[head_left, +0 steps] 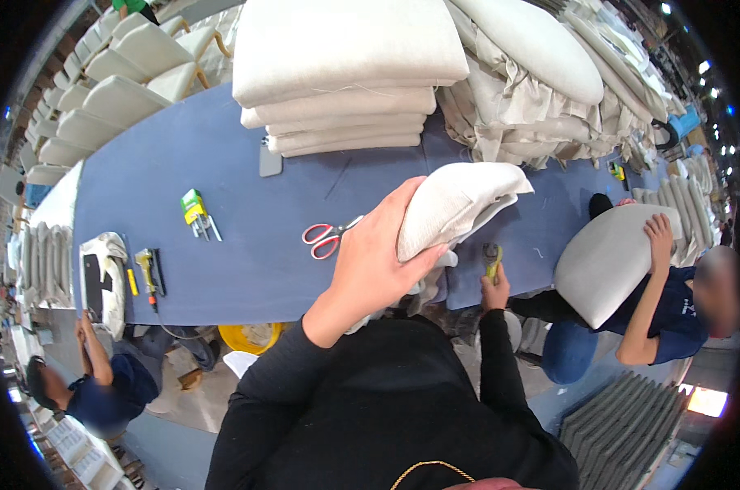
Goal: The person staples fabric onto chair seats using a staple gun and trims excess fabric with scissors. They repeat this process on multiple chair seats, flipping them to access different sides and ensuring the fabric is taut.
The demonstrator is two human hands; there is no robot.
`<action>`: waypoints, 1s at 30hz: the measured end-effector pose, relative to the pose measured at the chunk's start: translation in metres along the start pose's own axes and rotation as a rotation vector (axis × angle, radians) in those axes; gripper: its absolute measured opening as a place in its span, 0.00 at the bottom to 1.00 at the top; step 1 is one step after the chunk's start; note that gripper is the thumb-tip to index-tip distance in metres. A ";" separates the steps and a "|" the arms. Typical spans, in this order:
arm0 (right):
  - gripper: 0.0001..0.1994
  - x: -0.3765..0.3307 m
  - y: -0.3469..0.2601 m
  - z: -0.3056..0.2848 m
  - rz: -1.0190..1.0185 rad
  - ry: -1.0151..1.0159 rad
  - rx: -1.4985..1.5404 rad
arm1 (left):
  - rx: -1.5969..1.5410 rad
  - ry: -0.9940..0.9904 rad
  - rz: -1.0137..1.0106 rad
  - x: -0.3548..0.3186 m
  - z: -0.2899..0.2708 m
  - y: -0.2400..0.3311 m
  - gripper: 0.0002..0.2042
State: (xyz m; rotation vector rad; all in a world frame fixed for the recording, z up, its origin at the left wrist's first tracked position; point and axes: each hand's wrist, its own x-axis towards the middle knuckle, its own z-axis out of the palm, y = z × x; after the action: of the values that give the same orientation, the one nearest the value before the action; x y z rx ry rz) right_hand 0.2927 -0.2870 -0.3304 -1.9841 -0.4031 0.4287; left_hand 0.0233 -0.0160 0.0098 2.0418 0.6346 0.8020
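My left hand point(378, 253) is closed round a cream fabric-covered cushion point(447, 204), held tilted above the table, its loose fabric edge hanging to the right. Lower and to the right, my right hand point(495, 291) grips a yellow-and-dark hand tool point(491, 258) with its head pointing away from me; its exact kind is hard to make out. Red-and-white-handled scissors point(327, 238) lie just left of my left hand, their blades partly behind it.
Stacked cream cushions point(345, 49) and heaped covers point(533, 122) fill the blue table's point(247, 269) far side. A phone point(270, 158), a green-yellow box point(193, 207) and a staple gun point(148, 273) lie leftward. Co-workers flank me; the right one holds a cream panel point(615, 261). A yellow bucket point(251, 336) stands below.
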 end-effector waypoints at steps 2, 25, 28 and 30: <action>0.41 0.029 0.063 -0.022 -0.046 0.087 -0.179 | -0.028 -0.017 0.062 -0.002 0.006 0.000 0.40; 0.25 -0.014 -0.295 -0.043 -0.503 -0.053 0.298 | -0.360 -0.294 0.432 0.023 0.081 0.079 0.35; 0.25 -0.016 -0.290 -0.042 -0.718 0.032 0.182 | -0.380 -0.304 0.475 0.022 0.080 0.077 0.37; 0.24 -0.021 -0.291 -0.037 -0.846 0.123 0.120 | -0.418 -0.330 0.475 0.021 0.075 0.077 0.39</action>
State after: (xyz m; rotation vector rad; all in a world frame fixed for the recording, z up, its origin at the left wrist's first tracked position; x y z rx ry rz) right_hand 0.2644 -0.2026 -0.0502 -1.5354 -1.0437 -0.2021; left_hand 0.1039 -0.0810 0.0472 1.8850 -0.2033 0.7581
